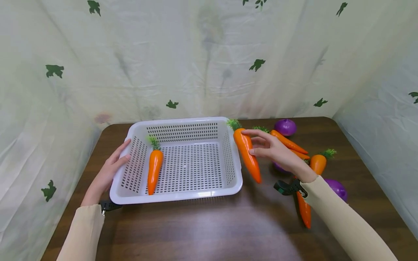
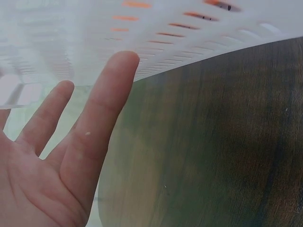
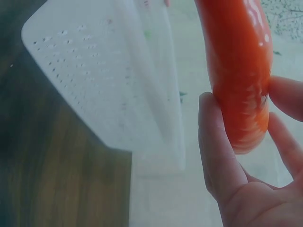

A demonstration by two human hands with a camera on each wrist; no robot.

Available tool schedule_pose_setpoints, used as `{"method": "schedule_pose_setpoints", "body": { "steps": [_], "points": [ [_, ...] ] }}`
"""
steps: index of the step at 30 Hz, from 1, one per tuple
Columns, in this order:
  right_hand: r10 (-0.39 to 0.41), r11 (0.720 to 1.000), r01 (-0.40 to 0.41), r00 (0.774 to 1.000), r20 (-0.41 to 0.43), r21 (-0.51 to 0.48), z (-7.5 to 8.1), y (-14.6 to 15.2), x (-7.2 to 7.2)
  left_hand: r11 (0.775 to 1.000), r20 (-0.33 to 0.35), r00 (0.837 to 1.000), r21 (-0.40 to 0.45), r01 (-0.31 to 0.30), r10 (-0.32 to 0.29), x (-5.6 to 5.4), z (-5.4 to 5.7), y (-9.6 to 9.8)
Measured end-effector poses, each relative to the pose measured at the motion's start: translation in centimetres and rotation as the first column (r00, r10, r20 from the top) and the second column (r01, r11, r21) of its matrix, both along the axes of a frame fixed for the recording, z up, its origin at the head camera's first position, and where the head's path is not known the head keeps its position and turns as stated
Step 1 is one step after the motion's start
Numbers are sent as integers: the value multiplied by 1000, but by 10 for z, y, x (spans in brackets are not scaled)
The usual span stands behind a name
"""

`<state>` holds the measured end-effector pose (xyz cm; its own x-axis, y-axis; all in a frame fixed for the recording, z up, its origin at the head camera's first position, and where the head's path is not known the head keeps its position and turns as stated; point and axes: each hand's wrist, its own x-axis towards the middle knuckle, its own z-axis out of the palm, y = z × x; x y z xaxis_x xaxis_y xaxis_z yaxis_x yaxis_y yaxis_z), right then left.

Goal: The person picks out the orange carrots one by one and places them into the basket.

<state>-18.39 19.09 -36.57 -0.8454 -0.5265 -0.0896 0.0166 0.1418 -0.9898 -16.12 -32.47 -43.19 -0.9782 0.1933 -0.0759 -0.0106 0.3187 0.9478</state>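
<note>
My right hand pinches an orange carrot with a green leafy top between thumb and fingers, just right of the white basket. In the right wrist view that carrot hangs between the thumb and fingers, beside the basket's wall. At the basket's left side my left hand has its fingers extended against the outer wall and rim. The left wrist view shows its fingers nearly straight beside the perforated wall. Another carrot lies inside the basket near its left end.
Right of the basket, several more carrots lie on the brown wooden table with purple onions, partly hidden by my right arm. A pale curtain with green leaf shapes hangs behind the table and down both sides.
</note>
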Motion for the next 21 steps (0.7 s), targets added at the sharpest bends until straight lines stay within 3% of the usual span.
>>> {"method": "schedule_pose_setpoints", "body": {
  "steps": [9, 21],
  "points": [
    [35, 999, -35, 999, -15, -15, 6, -31, -9, 1000, -4, 1000, 3, 2, -2, -1, -1, 0],
    [80, 996, -77, 991, -105, 34, 6, -67, -19, 1000, -7, 1000, 2, 3, -3, 0, -2, -1]
  ]
}}
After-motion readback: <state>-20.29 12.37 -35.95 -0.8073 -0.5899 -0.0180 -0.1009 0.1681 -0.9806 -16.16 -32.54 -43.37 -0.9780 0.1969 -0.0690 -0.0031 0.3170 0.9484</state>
